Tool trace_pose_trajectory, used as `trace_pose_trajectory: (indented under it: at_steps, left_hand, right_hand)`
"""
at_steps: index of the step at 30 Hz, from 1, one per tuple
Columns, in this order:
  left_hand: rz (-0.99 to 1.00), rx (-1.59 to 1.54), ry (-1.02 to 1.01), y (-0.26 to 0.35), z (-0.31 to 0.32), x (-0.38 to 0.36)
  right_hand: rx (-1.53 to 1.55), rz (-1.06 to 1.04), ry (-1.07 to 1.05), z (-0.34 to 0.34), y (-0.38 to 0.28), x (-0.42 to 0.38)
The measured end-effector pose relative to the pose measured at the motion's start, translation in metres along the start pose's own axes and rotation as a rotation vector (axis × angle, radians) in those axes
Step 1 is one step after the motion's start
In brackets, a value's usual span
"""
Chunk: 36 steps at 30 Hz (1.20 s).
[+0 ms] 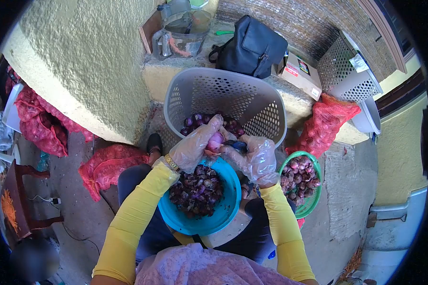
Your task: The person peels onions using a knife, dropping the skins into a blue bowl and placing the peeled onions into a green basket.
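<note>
My left hand [197,142], in a clear plastic glove, is closed on a purple-pink onion [215,141] above the rim of the blue basin [165,207]. Beside it my right hand [257,159], gloved too, is closed round a small tool with a dark handle [238,146]; its other end is hidden near the onion. Dark onion skins and pieces [196,191] fill much of the basin. Just beyond my hands stands a tall grey perforated basket [223,78] with purple onions [191,122] at its bottom.
Right of the basin, a green basket [317,190] holds small onions. Red mesh sacks [114,166] lie to the left, another [324,121] to the right. A black bag [257,45] and a cardboard box [299,75] rest on the ledge behind. A wooden stool [26,199] is far left.
</note>
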<state>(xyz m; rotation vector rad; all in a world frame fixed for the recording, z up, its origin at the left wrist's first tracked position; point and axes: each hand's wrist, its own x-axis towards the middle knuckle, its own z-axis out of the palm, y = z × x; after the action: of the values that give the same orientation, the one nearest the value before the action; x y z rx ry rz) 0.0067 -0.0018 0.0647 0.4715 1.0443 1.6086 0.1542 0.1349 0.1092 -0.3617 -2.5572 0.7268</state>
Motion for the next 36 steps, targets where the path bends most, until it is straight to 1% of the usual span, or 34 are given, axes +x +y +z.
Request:
trace_pose_trajectory:
  at_steps: [3, 7, 9, 14, 16, 23, 29, 34, 36]
  left_hand:
    - [-0.044, -0.019, -0.044, 0.006, -0.003, -0.003]
    - [-0.028, -0.055, -0.061, 0.001, -0.006, -0.001]
    - [-0.061, -0.058, -0.060, 0.001, -0.007, -0.001]
    - [-0.039, -0.046, -0.061, 0.001, -0.007, -0.001]
    - [-0.026, -0.051, -0.062, 0.004, -0.003, -0.002]
    - [-0.024, -0.025, -0.066, 0.003, -0.005, -0.002]
    - [-0.024, -0.003, -0.079, 0.006, -0.005, -0.003]
    - [-0.023, -0.020, -0.057, 0.000, -0.007, 0.001]
    - [-0.014, 0.000, -0.096, 0.002, -0.008, 0.000]
  right_hand:
    - [-0.006, 0.002, -0.013, 0.000, 0.001, 0.000]
    - [0.002, -0.001, -0.013, 0.002, 0.001, 0.000]
    - [0.008, 0.009, -0.023, 0.003, 0.003, -0.001]
    - [0.072, 0.052, -0.023, 0.001, -0.001, 0.000]
    - [0.004, 0.011, -0.011, 0.000, 0.001, 0.000]
    - [-0.017, 0.028, -0.035, 0.005, 0.007, -0.002]
    - [0.076, 0.054, -0.075, 0.002, 0.001, -0.001]
    - [0.026, 0.081, -0.071, -0.005, -0.005, 0.001]
    - [0.002, 0.056, -0.054, -0.001, 0.002, -0.001]
